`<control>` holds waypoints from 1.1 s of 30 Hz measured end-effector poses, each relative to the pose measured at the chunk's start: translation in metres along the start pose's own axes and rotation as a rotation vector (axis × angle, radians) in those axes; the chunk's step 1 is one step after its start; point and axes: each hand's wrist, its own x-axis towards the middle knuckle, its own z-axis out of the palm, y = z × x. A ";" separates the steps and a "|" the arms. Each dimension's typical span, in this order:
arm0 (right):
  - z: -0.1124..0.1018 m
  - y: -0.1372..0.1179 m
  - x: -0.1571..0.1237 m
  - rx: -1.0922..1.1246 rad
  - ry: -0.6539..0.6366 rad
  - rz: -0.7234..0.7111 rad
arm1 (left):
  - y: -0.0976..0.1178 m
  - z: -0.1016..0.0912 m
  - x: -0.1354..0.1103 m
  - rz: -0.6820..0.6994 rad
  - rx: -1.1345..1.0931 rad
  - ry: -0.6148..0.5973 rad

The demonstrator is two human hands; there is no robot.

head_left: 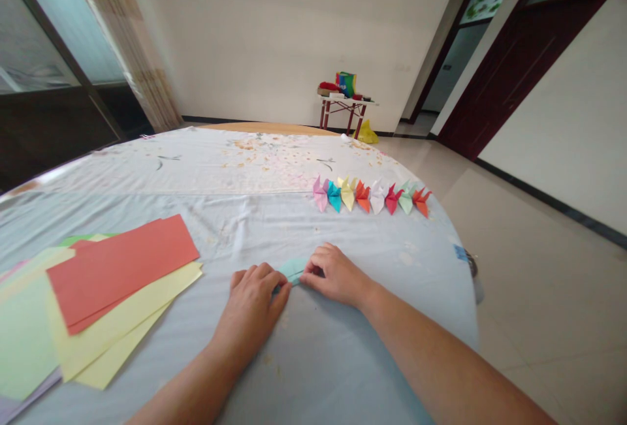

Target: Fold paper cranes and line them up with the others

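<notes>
A small piece of folded light-teal paper (292,268) lies on the tablecloth between my hands. My left hand (257,291) is closed on its left end, with thumb and fingers pressed near the lower edge. At the right end, my right hand (333,273) pinches the paper between thumb and curled fingers. A crease or folded edge runs across the visible part; both ends are hidden under my fingers. Beyond my right hand stands a row of folded paper cranes (377,196) in pink, blue, yellow, orange, white, red and pale green.
Loose sheets of coloured paper lie at the left, a red sheet (125,268) on top of yellow sheets (132,320) and pale green ones (27,333). The round table's cloth (235,360) is slightly wrinkled. A small side table (345,102) with items stands by the far wall.
</notes>
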 end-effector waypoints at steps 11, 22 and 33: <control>0.002 -0.001 0.004 0.021 -0.003 0.095 | 0.002 0.003 0.002 -0.097 -0.003 0.000; 0.004 0.000 0.006 0.051 0.004 0.152 | 0.005 0.006 0.003 -0.140 0.006 0.038; 0.008 -0.004 0.002 -0.005 0.063 0.207 | 0.003 0.007 0.003 -0.198 -0.008 0.047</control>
